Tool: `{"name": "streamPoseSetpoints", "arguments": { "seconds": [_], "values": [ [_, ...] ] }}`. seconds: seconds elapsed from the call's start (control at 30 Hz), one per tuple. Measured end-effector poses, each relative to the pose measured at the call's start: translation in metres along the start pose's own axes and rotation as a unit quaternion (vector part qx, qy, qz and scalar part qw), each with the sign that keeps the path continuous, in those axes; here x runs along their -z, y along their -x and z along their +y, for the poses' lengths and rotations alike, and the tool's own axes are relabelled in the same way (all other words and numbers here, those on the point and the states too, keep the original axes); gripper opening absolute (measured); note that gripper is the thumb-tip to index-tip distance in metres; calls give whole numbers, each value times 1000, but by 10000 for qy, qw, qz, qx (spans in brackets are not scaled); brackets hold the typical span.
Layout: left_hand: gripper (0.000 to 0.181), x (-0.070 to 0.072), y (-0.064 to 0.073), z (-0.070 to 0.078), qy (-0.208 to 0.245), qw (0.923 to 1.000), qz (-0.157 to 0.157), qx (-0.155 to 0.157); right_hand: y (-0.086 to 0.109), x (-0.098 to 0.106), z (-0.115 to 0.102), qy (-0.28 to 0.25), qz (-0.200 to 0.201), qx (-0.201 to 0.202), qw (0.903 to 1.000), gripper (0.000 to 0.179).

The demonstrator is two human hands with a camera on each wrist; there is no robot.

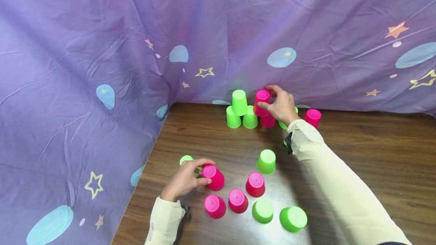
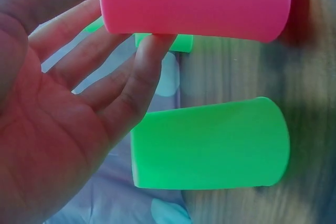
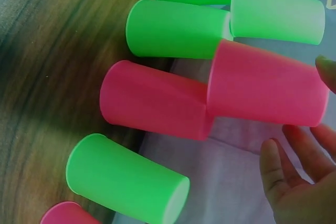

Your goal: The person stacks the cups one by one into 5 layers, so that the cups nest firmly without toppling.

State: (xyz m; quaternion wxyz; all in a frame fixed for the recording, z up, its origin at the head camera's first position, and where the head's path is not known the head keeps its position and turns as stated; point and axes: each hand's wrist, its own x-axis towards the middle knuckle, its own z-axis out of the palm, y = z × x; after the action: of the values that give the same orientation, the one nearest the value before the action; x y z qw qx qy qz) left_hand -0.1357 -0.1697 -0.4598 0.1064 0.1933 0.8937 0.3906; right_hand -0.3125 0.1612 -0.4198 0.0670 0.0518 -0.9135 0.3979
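While the left hand (image 1: 186, 179) has thumb and fingers set round the near pink cup (image 1: 216, 180), the right hand (image 1: 282, 106) pinches the upper pink cup (image 3: 268, 85) between thumb and fingers; both grips are only a cup wide.

Right fingers: upper pink cup is upside down, directly over the lower pink cup (image 1: 268, 121) and overlapping the green cup (image 1: 250, 118) next to it on the left; cannot tell if its full weight rests there; farther left of these fingers, another green cup (image 1: 233, 118) stands beside that one, with a top green cup (image 1: 239, 104) bridging the two; below the right fingers, partly hidden by the wrist, a half-hidden green cup (image 3: 126, 177); just right of that, an end pink cup (image 1: 312, 118).

Left fingers: near pink cup is upside down, cannot tell whether it touches the worktop (image 1: 391, 143); just beyond these fingers, partly covered by the hand, a back green cup (image 1: 186, 158); nearer the person, two front pink cups (image 1: 215, 207) side by side; right of the left fingers, a middle pink cup (image 1: 255, 185), a lone green cup (image 1: 266, 162) farther out, and two front green cups (image 1: 293, 219) closer in; purple curtain (image 1: 255, 22) behind the right fingers.
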Motion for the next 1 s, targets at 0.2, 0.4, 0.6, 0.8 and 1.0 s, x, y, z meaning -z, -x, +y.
{"name": "streamPoseSetpoints", "arguments": {
  "seconds": [0.2, 0.4, 0.6, 0.8, 1.0],
  "values": [
    [46, 4, -9, 7, -61, 9996, 67, -284, 7, 10, -2, -65, 258, 151, 9995, 62],
    [47, 10, -20, 17, -284, 9990, 120, -336, 19, 23, -1, -86, 397, 355, 9985, 57],
    [47, 19, -36, 28, -467, 9976, 156, -478, 38, 30, 0, -52, 274, 643, 9975, 44],
    [47, 25, -57, 42, -371, 9967, 136, -709, 67, 25, 5, -12, 97, 981, 9951, 40],
    [48, 30, -80, 56, -307, 9951, 120, -935, 93, 14, 16, -6, -648, 1111, 9917, 44]
  ]
}}
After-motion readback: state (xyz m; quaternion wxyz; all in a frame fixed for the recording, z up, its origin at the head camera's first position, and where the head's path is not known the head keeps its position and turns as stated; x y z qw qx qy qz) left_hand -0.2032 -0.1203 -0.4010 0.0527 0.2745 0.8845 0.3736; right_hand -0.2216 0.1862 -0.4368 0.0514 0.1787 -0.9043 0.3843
